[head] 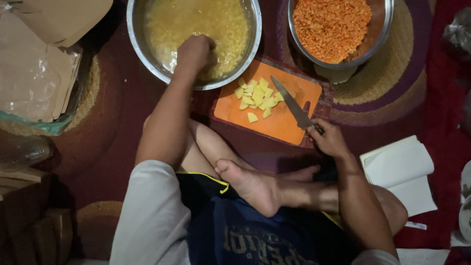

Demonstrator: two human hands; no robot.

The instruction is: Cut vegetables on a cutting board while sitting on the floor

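The pale yellow cubes (257,95) lie in a small heap on the orange cutting board (279,122), which rests on the floor rug just in front of your crossed legs. Your right hand (329,140) is at the board's near right corner, its grip wrapped tight round the handle of a knife (293,105) whose blade slants up-left across the board, tip beside the cubes. Your left arm stretches straight forward, the left hand (195,51) curled knuckles-up inside the steel bowl (135,34) of yellow pieces in liquid; you cannot tell whether its grip pinches anything. A second steel bowl (380,37) of orange grains sits beyond the board on the right.
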